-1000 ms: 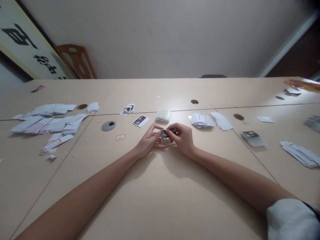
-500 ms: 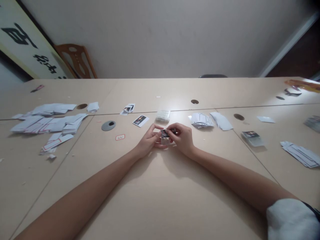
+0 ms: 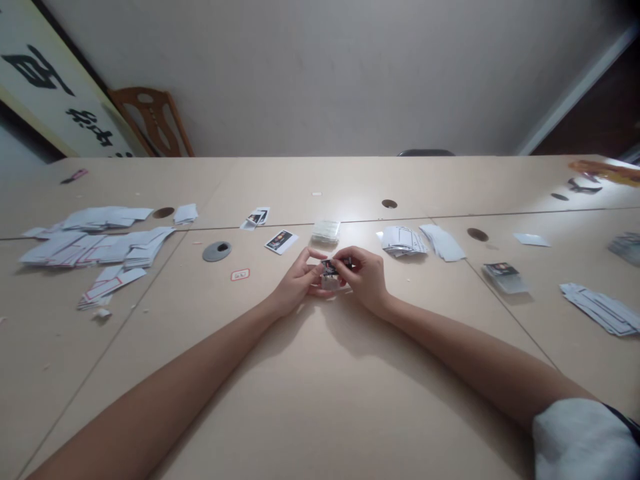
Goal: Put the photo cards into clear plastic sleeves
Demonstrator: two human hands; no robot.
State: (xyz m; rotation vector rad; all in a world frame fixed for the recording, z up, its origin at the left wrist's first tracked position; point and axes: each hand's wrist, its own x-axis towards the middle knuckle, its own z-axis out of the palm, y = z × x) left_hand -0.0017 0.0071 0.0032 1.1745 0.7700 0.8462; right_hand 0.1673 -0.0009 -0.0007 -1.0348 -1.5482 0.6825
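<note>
Both hands meet at the middle of the table. My left hand (image 3: 296,283) is closed around a small clear plastic sleeve (image 3: 330,283), thumb on its near side. A dark printed card (image 3: 329,267) shows at the sleeve's upper part, pinched by my right hand (image 3: 364,275). How far the card sits inside the sleeve I cannot tell, since fingers cover much of it. Just beyond the hands lies a stack of clear sleeves (image 3: 326,231). To the left of that stack is a dark-faced card with a white border (image 3: 281,242).
White paper slips (image 3: 100,247) lie in heaps at the left. More cards (image 3: 257,217), printed slips (image 3: 404,241) and blank strips (image 3: 443,241) are spread beyond my hands. On the right are sleeves with a card on top (image 3: 505,277) and further slips (image 3: 600,308). A grey grommet (image 3: 217,251) sits in the table.
My hands stay in the same place. The card and sleeve between my fingers have shifted only very slightly.
</note>
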